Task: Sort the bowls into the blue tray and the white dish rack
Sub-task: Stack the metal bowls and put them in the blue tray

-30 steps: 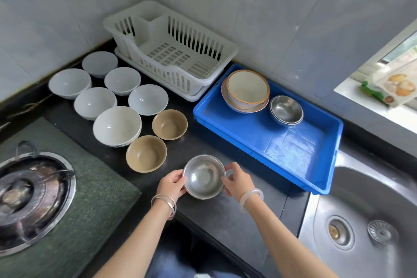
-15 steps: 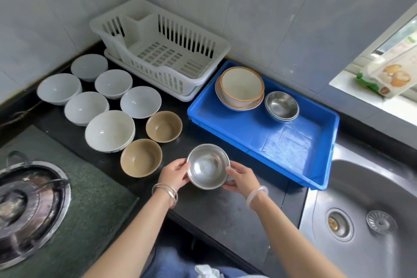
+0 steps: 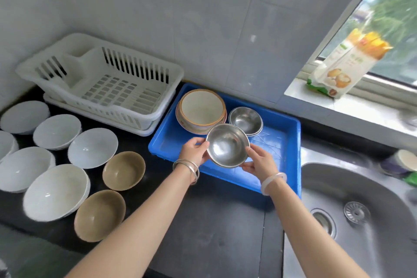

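Blue tray (image 3: 171,142) on the dark worktop (image 3: 214,232), against the tiled wall, between the white dish rack (image 3: 90,101) and the sink (image 3: 361,198). In the tray's far half: a cream bowl (image 3: 202,107) with an orange rim, nested in a wider dish of the same colouring, and just beside it to the right a small stack of steel bowls (image 3: 246,119). The rack shows its bare slatted floor and a cutlery compartment at the left end. On the worktop left of the tray, six white bowls (image 3: 92,148) sit open side up, with two tan bowls (image 3: 124,170) nearest the tray. Both hands hold one steel bowl (image 3: 226,144) above the tray's middle, mouth tipped toward the camera. The left hand (image 3: 194,150) curls its fingers round the bowl's left rim; the right hand (image 3: 259,161) pinches the right rim, thumb on top. Silver bangles on the left wrist, one pale bangle on the right.
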The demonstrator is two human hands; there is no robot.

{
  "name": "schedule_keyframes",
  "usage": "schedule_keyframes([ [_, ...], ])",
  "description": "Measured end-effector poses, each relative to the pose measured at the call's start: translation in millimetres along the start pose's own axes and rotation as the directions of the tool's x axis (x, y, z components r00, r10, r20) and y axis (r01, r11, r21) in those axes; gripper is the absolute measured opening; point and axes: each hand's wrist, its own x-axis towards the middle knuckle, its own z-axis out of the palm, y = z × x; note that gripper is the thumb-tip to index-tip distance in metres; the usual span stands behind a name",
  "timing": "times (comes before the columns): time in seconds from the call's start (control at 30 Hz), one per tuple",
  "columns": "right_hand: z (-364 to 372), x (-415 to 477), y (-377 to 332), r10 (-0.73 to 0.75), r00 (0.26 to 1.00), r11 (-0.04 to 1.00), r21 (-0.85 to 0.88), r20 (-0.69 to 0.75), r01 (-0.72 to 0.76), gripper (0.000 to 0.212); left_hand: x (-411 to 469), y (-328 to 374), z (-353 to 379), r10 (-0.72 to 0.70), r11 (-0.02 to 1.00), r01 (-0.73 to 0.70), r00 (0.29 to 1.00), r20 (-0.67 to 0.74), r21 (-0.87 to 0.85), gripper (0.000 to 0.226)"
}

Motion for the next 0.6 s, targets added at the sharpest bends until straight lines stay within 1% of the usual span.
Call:
schedule_keyframes([
  [0.1,-18.4,22.4,-13.3,-0.007,0.994,0.999,0.035,-0.108,0.011,0.016,24.0,9.1,33.1,0.014,1.0,-0.015,0.999,0.047,0.02,0.018],
  [0.2,-34.1,47.6,-24.5,-0.011,0.979,0.998,0.057,-0.205,0.023,0.017,51.2,17.5,61.7,0.048,0.992,-0.057,0.996,0.077,0.111,0.022],
  [0.4,-45.9,99.1,-39.8,0.013,0.958,0.999,0.045,-0.285,0.0,0.02,98.1,26.7,96.8,0.073,0.944,-0.083,0.996,0.043,0.319,0.029],
  [0.5,-45.2,119.2,-41.4,0.027,0.957,1.0,0.012,-0.288,-0.025,0.018,109.0,27.5,102.9,0.13,0.887,-0.131,0.991,0.033,0.443,0.028],
  [0.53,-45.2,124.9,-41.4,0.03,0.957,0.999,-0.01,-0.289,-0.035,0.015,111.0,27.7,103.9,0.151,0.856,-0.148,0.988,0.034,0.495,0.028],
  [0.6,-45.3,135.2,-40.9,0.034,0.955,0.996,-0.074,-0.296,-0.058,0.017,114.3,27.9,106.5,0.184,0.793,-0.175,0.982,0.044,0.584,0.029],
])
